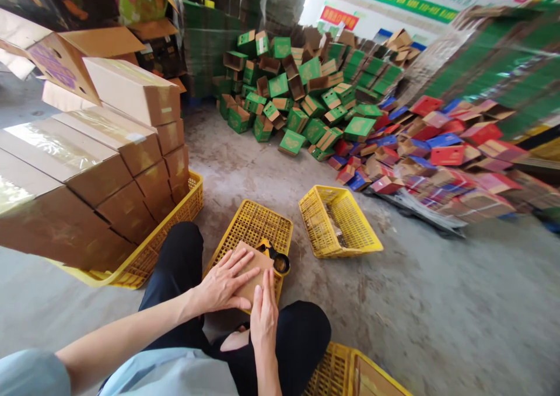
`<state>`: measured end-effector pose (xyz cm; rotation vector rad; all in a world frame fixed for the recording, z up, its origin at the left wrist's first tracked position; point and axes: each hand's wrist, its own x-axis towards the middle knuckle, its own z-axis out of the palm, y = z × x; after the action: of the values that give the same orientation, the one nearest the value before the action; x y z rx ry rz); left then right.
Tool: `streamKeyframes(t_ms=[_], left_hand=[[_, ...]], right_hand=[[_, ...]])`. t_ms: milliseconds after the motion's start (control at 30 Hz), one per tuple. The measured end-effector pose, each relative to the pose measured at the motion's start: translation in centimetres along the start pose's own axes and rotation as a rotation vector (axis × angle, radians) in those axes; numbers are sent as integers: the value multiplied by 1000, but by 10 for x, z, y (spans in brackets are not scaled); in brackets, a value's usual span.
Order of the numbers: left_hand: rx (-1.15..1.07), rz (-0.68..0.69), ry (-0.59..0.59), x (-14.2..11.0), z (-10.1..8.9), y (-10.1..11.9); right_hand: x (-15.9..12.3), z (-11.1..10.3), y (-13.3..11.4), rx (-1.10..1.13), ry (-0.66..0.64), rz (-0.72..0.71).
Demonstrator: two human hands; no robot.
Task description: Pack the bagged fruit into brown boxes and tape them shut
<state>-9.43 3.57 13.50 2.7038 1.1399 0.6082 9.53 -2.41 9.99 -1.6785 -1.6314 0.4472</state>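
Note:
A small brown cardboard box [259, 258] rests on an upturned yellow plastic crate [262, 221] between my knees. Across its top my left hand [225, 282] lies flat, fingers spread. My right hand [265, 311] is at the box's right edge with its fingers stretched out and close together. Just beyond the box, on the same crate, sits a tape dispenser [280, 260] with a dark roll, partly hidden by the box. Neither hand grips the dispenser.
On the left, taped cartons [118, 145] are stacked in a long yellow crate [192, 200]. Another yellow crate [341, 221] stands ahead to the right. A further crate [332, 372] is by my right knee. Green boxes [292, 142] and red-and-blue boxes [446, 154] lie heaped beyond.

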Motion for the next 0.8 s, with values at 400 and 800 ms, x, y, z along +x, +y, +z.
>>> streamKeyframes(t_ms=[400,800], left_hand=[[-43,41,4,-3,6,-5],[-67,7,21,-4,5,-1]], right_hand=[[23,-4,-17,515,-26,686],[8,20,-6,397,61,318]])
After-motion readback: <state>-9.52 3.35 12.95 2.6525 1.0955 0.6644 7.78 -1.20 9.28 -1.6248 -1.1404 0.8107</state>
